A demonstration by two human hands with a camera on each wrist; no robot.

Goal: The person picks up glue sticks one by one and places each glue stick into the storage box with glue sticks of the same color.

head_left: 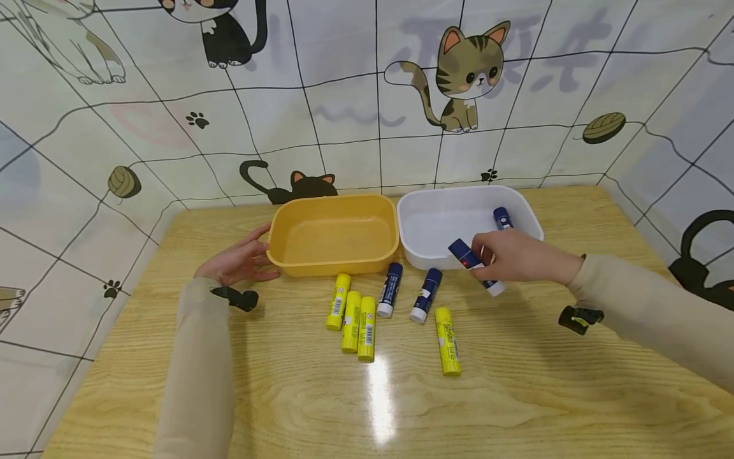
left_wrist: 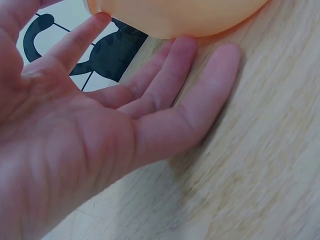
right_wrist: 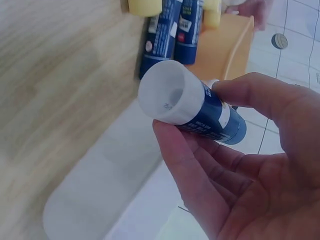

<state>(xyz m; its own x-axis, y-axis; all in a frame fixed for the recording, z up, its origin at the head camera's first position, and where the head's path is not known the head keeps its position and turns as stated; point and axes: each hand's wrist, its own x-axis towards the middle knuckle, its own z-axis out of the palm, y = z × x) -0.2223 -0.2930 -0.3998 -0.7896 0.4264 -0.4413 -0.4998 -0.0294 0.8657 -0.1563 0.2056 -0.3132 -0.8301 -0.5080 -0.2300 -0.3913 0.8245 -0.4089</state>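
Note:
My right hand [head_left: 518,256] pinches a dark blue glue stick [right_wrist: 220,117] with a white base, held tilted over the front edge of the white bin [head_left: 436,220]. Its hollow white end faces the camera in the right wrist view. Another blue glue stick [head_left: 502,218] lies inside that bin, partly hidden by the hand. On the left, my left hand [head_left: 237,262] rests its fingertips against the side of the orange-yellow bin [head_left: 332,264], fingers extended and slightly bent. Nothing lies inside the orange-yellow bin.
Two blue glue sticks [head_left: 390,290] lie in front of the bins on the wooden table [head_left: 287,395]. Three yellow glue sticks [head_left: 351,322] lie left of them, and one more yellow glue stick [head_left: 447,341] lies nearer the front. A cat-print sheet [head_left: 344,115] hangs behind the bins.

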